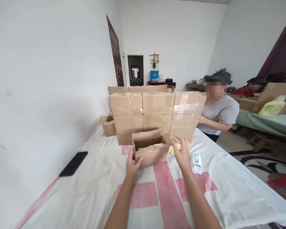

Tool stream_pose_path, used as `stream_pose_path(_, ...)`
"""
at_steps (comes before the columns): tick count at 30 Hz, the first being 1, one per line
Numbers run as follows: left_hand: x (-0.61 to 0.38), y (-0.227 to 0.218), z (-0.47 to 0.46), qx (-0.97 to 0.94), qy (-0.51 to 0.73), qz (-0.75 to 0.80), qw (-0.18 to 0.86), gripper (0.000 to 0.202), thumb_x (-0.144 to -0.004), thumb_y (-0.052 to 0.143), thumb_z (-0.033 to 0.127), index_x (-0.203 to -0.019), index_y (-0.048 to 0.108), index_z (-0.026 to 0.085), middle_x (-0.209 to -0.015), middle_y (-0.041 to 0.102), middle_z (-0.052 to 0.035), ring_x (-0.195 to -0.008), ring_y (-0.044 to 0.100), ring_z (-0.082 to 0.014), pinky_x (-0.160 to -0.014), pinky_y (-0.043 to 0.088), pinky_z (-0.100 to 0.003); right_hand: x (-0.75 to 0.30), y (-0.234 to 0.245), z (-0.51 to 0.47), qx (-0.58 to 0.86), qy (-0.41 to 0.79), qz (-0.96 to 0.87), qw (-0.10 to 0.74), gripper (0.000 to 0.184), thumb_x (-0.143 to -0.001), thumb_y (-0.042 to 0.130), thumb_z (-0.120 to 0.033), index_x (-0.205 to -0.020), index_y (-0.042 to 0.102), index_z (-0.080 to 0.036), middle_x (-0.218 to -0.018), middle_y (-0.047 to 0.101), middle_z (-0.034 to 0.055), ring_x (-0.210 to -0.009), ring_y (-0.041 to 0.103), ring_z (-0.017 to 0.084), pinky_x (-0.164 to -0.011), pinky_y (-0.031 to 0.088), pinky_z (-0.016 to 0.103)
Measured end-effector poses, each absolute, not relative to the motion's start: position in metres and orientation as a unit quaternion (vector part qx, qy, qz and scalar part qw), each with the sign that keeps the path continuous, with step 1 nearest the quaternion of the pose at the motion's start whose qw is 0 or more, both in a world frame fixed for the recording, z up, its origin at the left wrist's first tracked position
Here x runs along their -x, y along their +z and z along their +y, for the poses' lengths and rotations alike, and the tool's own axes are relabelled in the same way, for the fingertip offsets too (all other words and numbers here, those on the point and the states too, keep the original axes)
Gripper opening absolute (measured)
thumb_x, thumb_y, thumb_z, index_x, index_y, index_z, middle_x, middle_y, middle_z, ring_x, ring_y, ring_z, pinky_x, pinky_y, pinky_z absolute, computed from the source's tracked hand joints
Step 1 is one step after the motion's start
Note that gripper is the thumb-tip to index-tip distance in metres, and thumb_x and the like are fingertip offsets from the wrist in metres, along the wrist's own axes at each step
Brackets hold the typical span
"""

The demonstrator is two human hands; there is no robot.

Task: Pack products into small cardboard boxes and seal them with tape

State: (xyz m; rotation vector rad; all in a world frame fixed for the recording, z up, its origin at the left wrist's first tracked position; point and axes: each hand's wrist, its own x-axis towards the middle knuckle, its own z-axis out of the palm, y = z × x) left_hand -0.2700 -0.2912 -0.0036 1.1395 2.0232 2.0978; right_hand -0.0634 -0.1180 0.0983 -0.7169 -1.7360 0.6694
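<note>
An open cardboard box (149,155) stands on the white and pink cloth in front of me, its flaps up and pale contents showing inside. My left hand (132,164) grips the box's near left corner, thumb against the front wall. My right hand (181,150) is at the box's right side, fingers curled over a yellow object (171,149) that is mostly hidden behind it.
Taped cardboard boxes (157,109) are stacked behind the open one. A black phone (73,163) lies at the left, a small white device (196,160) at the right. A person in a grey shirt (219,113) stands beside the stack. A yellow jug (273,107) sits on the green table.
</note>
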Motion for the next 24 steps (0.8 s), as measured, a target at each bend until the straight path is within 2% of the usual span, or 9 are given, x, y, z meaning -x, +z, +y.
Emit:
stream_pose_path(2,0.273,-0.004,-0.29,-0.393,0.652,0.648,0.011,0.072,-0.082,0.072,0.049,-0.144,0.049,0.02,-0.097,0.059,-0.0051,-0.086,0.058,-0.0209,-0.078,0.051,-0.036,0.048,0.081,-0.107,0.337,0.378,-0.65,0.567,0.053,-0.094,0.052,-0.055,-0.138,0.053,-0.026,-0.142,0.055,0.0136,-0.135,0.048,0.032,-0.109,0.042,0.053)
stream_pose_path(4,0.275,-0.006,-0.289,-0.421,0.629,0.654,0.008,0.066,-0.084,0.071,0.047,-0.141,0.052,0.02,-0.088,0.056,-0.0016,-0.078,0.055,-0.0184,-0.074,0.049,-0.035,0.047,0.068,-0.096,0.3,0.491,-0.626,0.527,0.058,-0.096,0.045,-0.061,-0.144,0.049,-0.028,-0.152,0.049,0.0119,-0.142,0.044,0.031,-0.11,0.043,0.052)
stream_pose_path(7,0.276,-0.006,-0.29,-0.44,0.614,0.655,0.009,0.056,-0.085,0.069,0.048,-0.133,0.057,0.021,-0.08,0.051,0.0014,-0.071,0.05,-0.0164,-0.071,0.048,-0.033,0.066,0.058,-0.09,0.198,0.571,-0.648,0.463,0.062,-0.098,0.037,-0.065,-0.148,0.046,-0.03,-0.15,0.054,0.0103,-0.146,0.042,0.029,-0.115,0.038,0.052)
stream_pose_path(10,0.274,-0.002,-0.291,-0.433,0.627,0.647,-0.043,0.053,-0.085,0.066,0.056,-0.124,0.06,0.021,-0.094,0.055,-0.0038,-0.086,0.056,-0.021,-0.081,0.049,-0.037,0.082,0.054,-0.102,0.161,0.553,-0.689,0.439,0.062,-0.098,0.044,-0.061,-0.152,0.041,-0.031,-0.147,0.056,0.0094,-0.142,0.045,0.029,-0.12,0.032,0.052)
stream_pose_path(13,0.271,0.004,-0.296,-0.385,0.66,0.632,-0.13,0.048,-0.089,0.055,0.064,-0.111,0.063,0.022,-0.116,0.05,-0.0098,-0.117,0.051,-0.029,-0.103,0.042,-0.047,0.082,0.05,-0.122,0.181,0.49,-0.731,0.439,0.051,-0.097,0.054,-0.052,-0.144,0.05,-0.031,-0.144,0.053,0.0089,-0.135,0.049,0.03,-0.113,0.039,0.05)
stream_pose_path(16,0.266,0.014,-0.304,-0.326,0.692,0.632,-0.125,0.034,-0.096,0.048,0.053,-0.089,0.059,0.022,-0.122,0.049,-0.0088,-0.126,0.047,-0.0282,-0.11,0.035,-0.047,0.077,0.05,-0.139,0.203,0.416,-0.762,0.453,0.037,-0.096,0.058,-0.043,-0.131,0.061,-0.03,-0.121,0.06,0.0092,-0.118,0.055,0.029,-0.1,0.047,0.046)
stream_pose_path(18,0.264,0.02,-0.309,-0.291,0.715,0.627,-0.108,0.023,-0.094,0.055,0.042,-0.084,0.056,0.022,-0.125,0.05,-0.0073,-0.128,0.048,-0.027,-0.109,0.038,-0.044,0.078,0.051,-0.147,0.215,0.397,-0.758,0.471,0.032,-0.097,0.057,-0.037,-0.127,0.064,-0.029,-0.107,0.061,0.0076,-0.102,0.059,0.025,-0.09,0.05,0.043)
stream_pose_path(20,0.263,0.027,-0.312,-0.272,0.744,0.604,-0.088,0.012,-0.089,0.062,0.032,-0.099,0.061,0.025,-0.136,0.048,-0.0066,-0.133,0.047,-0.0272,-0.107,0.041,-0.042,0.082,0.053,-0.151,0.223,0.396,-0.746,0.487,0.032,-0.097,0.053,-0.032,-0.127,0.063,-0.029,-0.107,0.06,0.0073,-0.099,0.059,0.024,-0.088,0.051,0.042)
stream_pose_path(24,0.267,0.033,-0.312,-0.291,0.78,0.553,0.024,0.061,-0.084,0.058,0.021,-0.142,0.047,0.036,-0.16,0.038,-0.0022,-0.149,0.033,-0.0264,-0.119,0.033,-0.043,0.093,0.054,-0.151,0.213,0.455,-0.727,0.468,0.048,-0.095,0.046,-0.027,-0.143,0.05,-0.033,-0.149,0.048,0.0054,-0.14,0.041,0.027,-0.114,0.037,0.05)
